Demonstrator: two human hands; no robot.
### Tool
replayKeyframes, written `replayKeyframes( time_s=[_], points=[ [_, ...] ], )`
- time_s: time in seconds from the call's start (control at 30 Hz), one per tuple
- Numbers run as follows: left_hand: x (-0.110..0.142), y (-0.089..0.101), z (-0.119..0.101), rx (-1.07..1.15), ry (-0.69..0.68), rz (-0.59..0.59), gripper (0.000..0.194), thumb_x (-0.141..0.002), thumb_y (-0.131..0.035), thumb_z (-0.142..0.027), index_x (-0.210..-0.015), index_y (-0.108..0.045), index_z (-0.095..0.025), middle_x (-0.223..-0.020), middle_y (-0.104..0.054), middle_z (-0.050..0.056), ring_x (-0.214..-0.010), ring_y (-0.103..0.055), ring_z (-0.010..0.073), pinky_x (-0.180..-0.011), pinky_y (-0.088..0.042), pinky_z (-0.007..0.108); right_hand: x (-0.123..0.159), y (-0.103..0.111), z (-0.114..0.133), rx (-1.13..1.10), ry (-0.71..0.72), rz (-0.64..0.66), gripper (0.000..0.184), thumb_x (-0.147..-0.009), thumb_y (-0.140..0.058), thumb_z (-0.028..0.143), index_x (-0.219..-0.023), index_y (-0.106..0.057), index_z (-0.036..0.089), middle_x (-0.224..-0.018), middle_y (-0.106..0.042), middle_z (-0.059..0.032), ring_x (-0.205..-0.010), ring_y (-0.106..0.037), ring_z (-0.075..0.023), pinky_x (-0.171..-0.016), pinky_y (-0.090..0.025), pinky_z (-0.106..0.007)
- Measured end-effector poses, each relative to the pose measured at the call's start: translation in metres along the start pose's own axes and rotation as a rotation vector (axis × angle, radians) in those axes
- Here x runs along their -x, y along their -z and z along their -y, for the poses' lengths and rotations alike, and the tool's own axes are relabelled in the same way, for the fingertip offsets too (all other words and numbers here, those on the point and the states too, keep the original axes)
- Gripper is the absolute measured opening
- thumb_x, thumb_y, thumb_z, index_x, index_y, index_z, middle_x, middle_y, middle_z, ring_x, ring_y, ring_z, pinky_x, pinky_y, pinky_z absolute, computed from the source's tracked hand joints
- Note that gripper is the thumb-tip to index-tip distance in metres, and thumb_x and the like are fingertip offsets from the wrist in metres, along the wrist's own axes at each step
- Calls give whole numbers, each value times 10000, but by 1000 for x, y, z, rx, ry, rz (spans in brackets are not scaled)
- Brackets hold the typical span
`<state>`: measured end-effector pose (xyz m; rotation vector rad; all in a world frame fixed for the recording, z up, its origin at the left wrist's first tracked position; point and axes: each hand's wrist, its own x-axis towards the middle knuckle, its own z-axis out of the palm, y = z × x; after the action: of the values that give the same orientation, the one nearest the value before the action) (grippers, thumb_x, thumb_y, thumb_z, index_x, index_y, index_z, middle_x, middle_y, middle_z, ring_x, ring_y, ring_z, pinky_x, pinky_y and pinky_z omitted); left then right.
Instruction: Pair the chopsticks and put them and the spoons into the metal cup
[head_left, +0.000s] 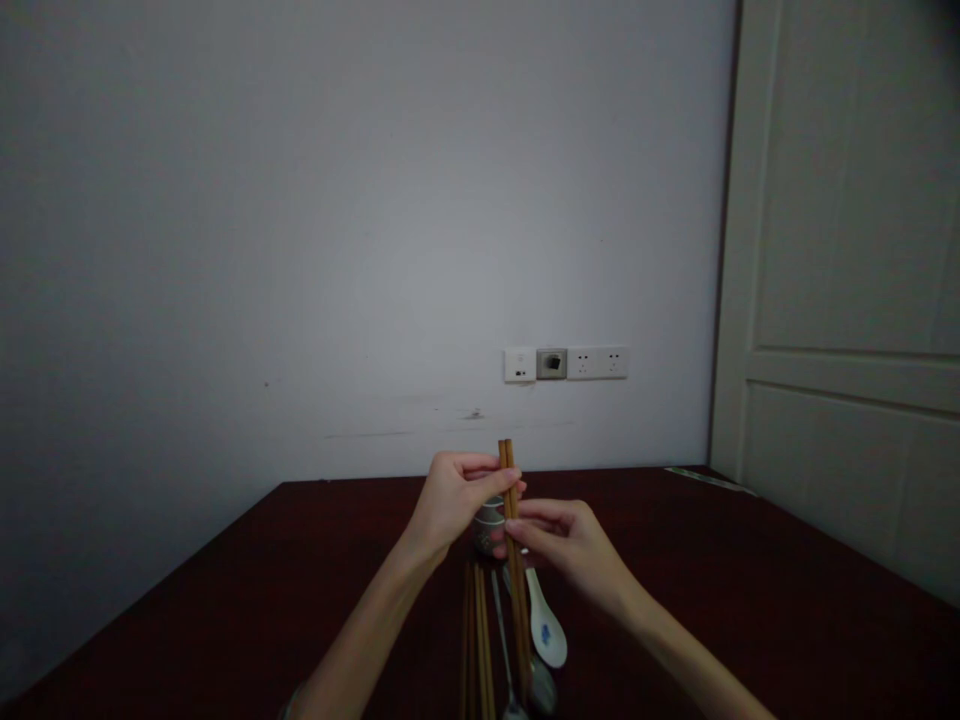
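A pair of wooden chopsticks (pixel 515 580) stands side by side in front of me, gripped near the upper end. My left hand (pixel 457 497) pinches them close to the top, thumb across the front. Slightly lower, my right hand (pixel 566 540) closes its thumb and fingers on the same pair. Behind both hands is a patterned grey cup (pixel 487 530), partly hidden by the fingers. Below lie more wooden chopsticks (pixel 478 640), a thin metal-handled spoon (pixel 502 630), another metal spoon (pixel 543 688) and a white spoon with a blue mark (pixel 547 625).
The dark red table (pixel 262 580) reaches back to a pale wall (pixel 375 250). Wall sockets (pixel 598 362) sit above its far edge. A light strip (pixel 709 480) lies at the far right corner, beside a white panelled door (pixel 847 280).
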<state>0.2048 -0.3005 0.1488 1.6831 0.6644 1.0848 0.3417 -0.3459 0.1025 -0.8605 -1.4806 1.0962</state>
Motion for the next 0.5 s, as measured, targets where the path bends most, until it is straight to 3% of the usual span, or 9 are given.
replayKeyframes(
  time_s=[0.13,0.23,0.33,0.5],
  points=[
    [4,6,-4,16,-20,13,217,-666,-656,-290,-743,-680,-89,-742,-687,96,-685,-627,182,-673,-485,292,-2,16,21,312,137,0,331,-681,-641,364,-948,-677,172,-890,-689,-71,-867,-617,-223,-783,-485,-363],
    [8,10,-6,1,-39,34,214,-675,-650,-284,-758,-684,-89,-750,-685,102,-695,-624,176,-688,-480,290,-4,27,44,520,263,-115,268,-715,-601,357,-911,-690,197,-897,-690,-64,-859,-621,-222,-799,-486,-394],
    [11,12,-7,-10,-40,62,236,-680,-647,-291,-784,-685,-83,-762,-684,114,-692,-622,175,-682,-478,290,-8,25,60,530,384,-271,260,-728,-585,350,-913,-687,197,-936,-680,-75,-849,-624,-214,-722,-526,-364],
    [14,9,-8,-17,-29,106,253,-684,-643,-282,-840,-686,-87,-771,-683,105,-700,-621,179,-676,-478,290,-13,6,62,542,526,-299,222,-718,-604,326,-892,-683,212,-900,-679,-65,-820,-623,-192,-597,-535,-281]
  ],
)
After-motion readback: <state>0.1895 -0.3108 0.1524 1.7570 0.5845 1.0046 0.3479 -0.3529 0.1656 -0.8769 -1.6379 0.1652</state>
